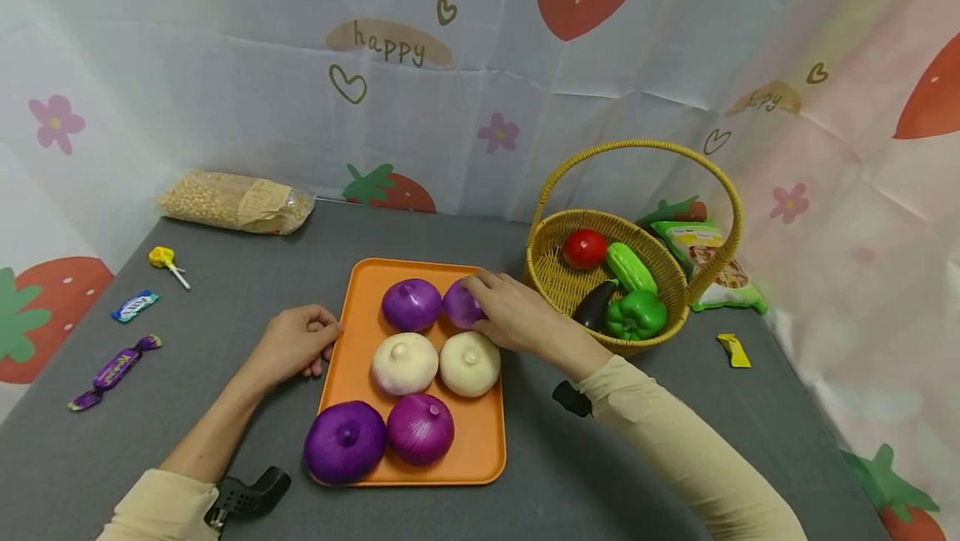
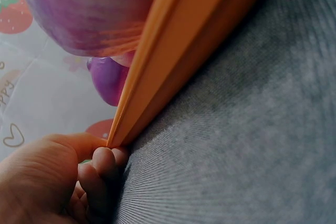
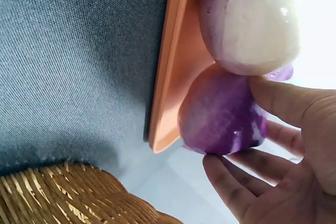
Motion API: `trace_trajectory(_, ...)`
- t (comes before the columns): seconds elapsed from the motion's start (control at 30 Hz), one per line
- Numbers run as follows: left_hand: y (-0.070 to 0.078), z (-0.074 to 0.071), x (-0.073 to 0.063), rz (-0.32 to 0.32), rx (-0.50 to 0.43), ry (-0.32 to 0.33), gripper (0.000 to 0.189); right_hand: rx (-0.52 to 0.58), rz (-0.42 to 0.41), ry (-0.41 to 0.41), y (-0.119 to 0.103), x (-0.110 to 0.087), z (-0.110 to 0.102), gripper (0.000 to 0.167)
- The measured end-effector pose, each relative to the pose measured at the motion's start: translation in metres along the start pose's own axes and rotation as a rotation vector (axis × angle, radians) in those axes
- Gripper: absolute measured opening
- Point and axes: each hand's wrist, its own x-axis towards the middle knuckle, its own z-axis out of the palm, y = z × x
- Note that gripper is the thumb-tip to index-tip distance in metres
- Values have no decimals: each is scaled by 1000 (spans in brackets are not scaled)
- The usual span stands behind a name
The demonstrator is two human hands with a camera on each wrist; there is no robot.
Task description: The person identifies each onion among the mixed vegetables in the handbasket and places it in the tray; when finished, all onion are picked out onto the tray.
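An orange tray point(image 1: 480, 424) bears several round toy vegetables. At its far right corner my right hand point(image 1: 517, 312) holds a purple onion point(image 3: 223, 114), with the thumb on one side and fingers on the other. My left hand point(image 1: 296, 341) pinches the tray's left rim between thumb and fingers, seen closely in the left wrist view. Beside the held onion sits another purple onion point(image 1: 412, 304). Two whitish turnip-like vegetables point(image 1: 405, 364) fill the middle row. Nearest me are a dark purple round vegetable point(image 1: 345, 441) and a red onion point(image 1: 421, 430).
To the tray's right, a wicker basket point(image 1: 555, 274) contains a tomato, a cucumber, an eggplant and a green pepper. Behind it lies a green packet point(image 1: 735, 278); a yellow candy point(image 1: 733, 351) is nearby. Leftward are a lollipop point(image 1: 162, 257), wrapped candies point(image 1: 116, 368) and a grain bag point(image 1: 217, 199).
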Motion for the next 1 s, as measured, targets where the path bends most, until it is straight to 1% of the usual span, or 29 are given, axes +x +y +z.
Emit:
trace_trajectory(0.13, 1, 0, 0, 4, 1, 4, 22, 13, -12, 2, 1, -1, 3, 45)
trace_trajectory(0.23, 2, 0, -1, 7, 2, 6, 22, 8, 10, 11, 1, -2, 3, 42)
trace_trajectory(0.37, 2, 0, -1, 4, 1, 5, 22, -4, 53, 1, 1, -2, 0, 41)
trace_trajectory(0.47, 2, 0, -1, 5, 4, 7, 22, -19, 51, -2, 1, -1, 0, 40)
trace_trajectory(0.7, 2, 0, -1, 11, -1, 9, 22, -44, 22, 26, 2, 0, 3, 39)
trace_trajectory(1.0, 1, 0, -1, 14, -2, 9, 22, -44, 39, 21, 0, 0, 3, 40)
